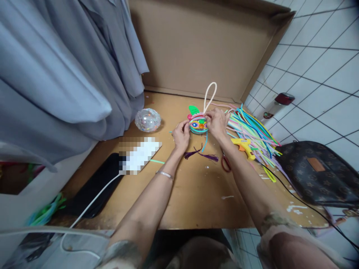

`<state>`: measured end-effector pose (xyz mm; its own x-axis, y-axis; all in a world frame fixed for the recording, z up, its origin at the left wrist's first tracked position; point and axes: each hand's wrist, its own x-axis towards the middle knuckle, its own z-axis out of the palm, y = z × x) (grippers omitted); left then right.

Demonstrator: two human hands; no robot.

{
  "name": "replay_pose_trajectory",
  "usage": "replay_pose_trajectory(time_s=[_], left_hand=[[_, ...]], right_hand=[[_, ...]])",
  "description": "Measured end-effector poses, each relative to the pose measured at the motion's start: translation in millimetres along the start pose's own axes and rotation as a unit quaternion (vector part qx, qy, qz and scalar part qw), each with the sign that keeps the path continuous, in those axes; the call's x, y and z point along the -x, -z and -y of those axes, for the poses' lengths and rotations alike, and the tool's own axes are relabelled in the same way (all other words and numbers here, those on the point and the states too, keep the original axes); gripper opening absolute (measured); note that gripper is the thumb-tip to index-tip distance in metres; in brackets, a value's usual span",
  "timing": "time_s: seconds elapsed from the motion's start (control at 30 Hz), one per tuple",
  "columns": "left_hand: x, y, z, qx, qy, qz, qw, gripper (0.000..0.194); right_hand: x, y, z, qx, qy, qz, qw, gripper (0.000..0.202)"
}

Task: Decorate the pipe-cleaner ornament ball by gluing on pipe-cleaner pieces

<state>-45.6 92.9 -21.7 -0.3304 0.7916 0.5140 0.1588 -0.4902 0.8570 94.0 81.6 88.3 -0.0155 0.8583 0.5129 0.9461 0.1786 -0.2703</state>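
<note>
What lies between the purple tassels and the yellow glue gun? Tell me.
Red-handled scissors and the right forearm, between purple tassels and yellow glue gun, in the head view.

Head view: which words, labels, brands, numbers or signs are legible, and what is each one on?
No text can be read in this view.
Patterned bag: small repeated motifs; any lettering among them or on its brown patch is too small to read.
White rectangular item with the cable: partly pixelated, nothing legible.
Yellow glue gun: any marking is too small to read.
Colourful craft ornament: no lettering made out.
</note>
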Motion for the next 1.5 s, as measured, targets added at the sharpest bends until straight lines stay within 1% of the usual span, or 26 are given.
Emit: replay_pose_trajectory(time_s=[0.1,0.2,0.27,0.33,0.4,0.47,0.53,0.6,0.67,0.73,0.8,0.83,0.9,0.97,1.1,1.23,1.37,1.5], left_hand=[[1,1.8,-3,-0.032,-0.027,0.001,0.999,0.025],[5,4.8,-11,-0.086,-0.083,0.007,0.993,0.031],[9,6.0,-16,-0.126,-0.134,0.032,0.982,0.035],[13,5.9,-21,-0.154,-0.182,0.069,0.969,0.035],[17,5.0,-25,-0.168,-0.212,0.095,0.958,0.036],[20,4.6,-29,-0.167,-0.222,0.098,0.956,0.037],[21,5.7,-33,-0.156,-0.212,0.081,0.961,0.035],[22,8.7,-37,-0.144,-0.184,0.057,0.971,0.033],[22,13.2,-39,-0.138,-0.149,0.039,0.978,0.032],[25,18.4,-41,-0.145,-0.124,0.046,0.981,0.030],[30,23.4,-40,-0.162,-0.109,0.073,0.978,0.028],[33,25.5,-40,-0.173,-0.102,0.087,0.976,0.027],[41,28.5,-40,-0.194,-0.096,0.116,0.969,0.027],[49,29.5,-42,-0.209,-0.104,0.144,0.962,0.026],[63,25.9,-48,-0.222,-0.128,0.197,0.946,0.027],[69,20.9,-51,-0.226,-0.147,0.253,0.929,0.028],[67,20.3,-50,-0.240,-0.155,0.268,0.920,0.030],[63,23.5,-47,-0.255,-0.152,0.285,0.911,0.030]], right_hand=[[8,5,4,-0.010,0.002,-0.017,1.000,0.027],[27,10,10,-0.025,0.010,-0.035,0.999,0.028],[43,12,12,-0.032,0.021,-0.041,0.998,0.029],[57,13,11,-0.038,0.025,-0.044,0.998,0.028],[68,15,4,-0.048,0.023,-0.044,0.998,0.028],[76,19,-9,-0.058,0.022,-0.043,0.997,0.027],[81,27,-25,-0.054,0.016,-0.049,0.997,0.026],[83,37,-46,-0.021,-0.011,-0.071,0.997,0.025],[80,49,-69,0.032,-0.064,-0.108,0.992,0.024],[73,58,-93,0.078,-0.136,-0.133,0.979,0.025],[63,65,-117,0.111,-0.197,-0.127,0.966,0.027],[58,67,-128,0.123,-0.214,-0.116,0.962,0.028],[50,69,-146,0.142,-0.236,-0.094,0.957,0.030],[44,70,-159,0.155,-0.243,-0.080,0.954,0.031],[35,72,-176,0.176,-0.256,-0.075,0.948,0.032],[29,78,-187,0.194,-0.275,-0.063,0.940,0.032],[23,79,-193,0.183,-0.302,-0.038,0.935,0.035],[15,76,-197,0.172,-0.321,-0.028,0.931,0.038]])
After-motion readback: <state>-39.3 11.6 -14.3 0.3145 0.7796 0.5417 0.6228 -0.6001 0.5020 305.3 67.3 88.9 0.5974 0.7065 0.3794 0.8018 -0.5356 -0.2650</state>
